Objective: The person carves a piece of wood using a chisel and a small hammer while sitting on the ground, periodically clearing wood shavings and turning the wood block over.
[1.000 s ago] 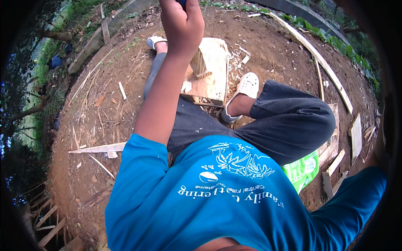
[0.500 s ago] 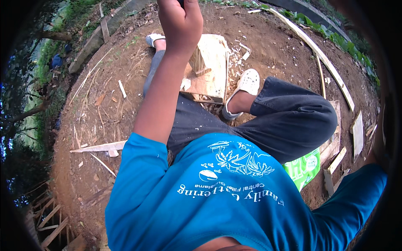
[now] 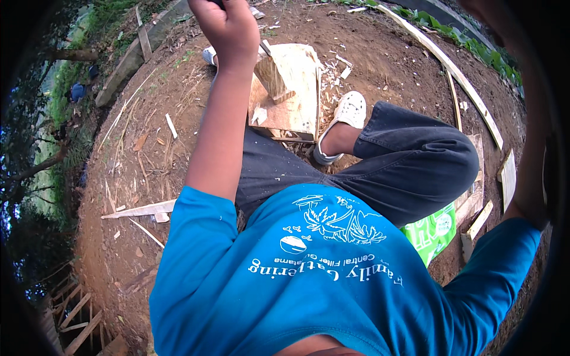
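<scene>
My left hand [image 3: 228, 29] is closed around a tool with a dark handle [image 3: 217, 3] at the upper edge. A narrow dark metal part [image 3: 265, 47] shows on the other side of that hand, at the top of a small wooden block [image 3: 271, 78]. The block stands tilted on a broad, pale chopping block [image 3: 303, 89] between my legs. My right arm is raised along the right rim, and my right hand [image 3: 488, 19] is a dark shape at the upper right. Its fingers are too dark and cut off to make out.
My bent leg with its white clog [image 3: 351, 111] lies right beside the chopping block. Wood chips [image 3: 346, 72] litter the soil. A long wooden strip [image 3: 445, 64] curves along the right, past several offcuts and a green bag [image 3: 436, 237]. Another offcut [image 3: 142, 209] lies left.
My left hand has shifted left, and the metal part now shows at the small block. My right hand has come into view at the upper right as that arm moved.
</scene>
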`<state>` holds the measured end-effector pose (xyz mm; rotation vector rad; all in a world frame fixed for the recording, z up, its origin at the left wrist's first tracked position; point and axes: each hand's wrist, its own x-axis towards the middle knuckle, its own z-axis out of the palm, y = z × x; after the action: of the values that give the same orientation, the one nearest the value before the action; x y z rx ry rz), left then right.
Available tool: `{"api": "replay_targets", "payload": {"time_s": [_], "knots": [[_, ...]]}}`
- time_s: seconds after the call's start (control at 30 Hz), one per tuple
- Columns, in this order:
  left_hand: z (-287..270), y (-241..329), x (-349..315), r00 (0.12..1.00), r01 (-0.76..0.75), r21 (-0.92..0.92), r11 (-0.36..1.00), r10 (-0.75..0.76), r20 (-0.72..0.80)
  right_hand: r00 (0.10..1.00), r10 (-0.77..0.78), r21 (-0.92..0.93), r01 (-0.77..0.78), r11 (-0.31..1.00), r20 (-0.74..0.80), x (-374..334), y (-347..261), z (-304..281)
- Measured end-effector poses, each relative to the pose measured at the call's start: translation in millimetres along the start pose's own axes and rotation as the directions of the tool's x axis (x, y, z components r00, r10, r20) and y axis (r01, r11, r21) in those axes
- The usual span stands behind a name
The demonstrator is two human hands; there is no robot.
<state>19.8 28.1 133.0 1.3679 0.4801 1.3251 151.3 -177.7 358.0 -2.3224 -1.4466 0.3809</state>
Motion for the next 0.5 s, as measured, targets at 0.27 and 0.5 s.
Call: {"api": "replay_targets", "payload": {"time_s": [0.27, 0.5], "knots": [[-13, -11, 9, 0.994, 0.094, -0.106, 0.990, -0.099, -0.038, 0.970, 0.110, 0.237, -0.162, 0.958, 0.218, 25, 21, 71], [-16, -6, 7, 0.986, 0.109, -0.203, 0.973, -0.132, -0.105, 0.991, -0.129, 0.580, 0.090, 0.810, 0.026, 64, 62, 229]]}}
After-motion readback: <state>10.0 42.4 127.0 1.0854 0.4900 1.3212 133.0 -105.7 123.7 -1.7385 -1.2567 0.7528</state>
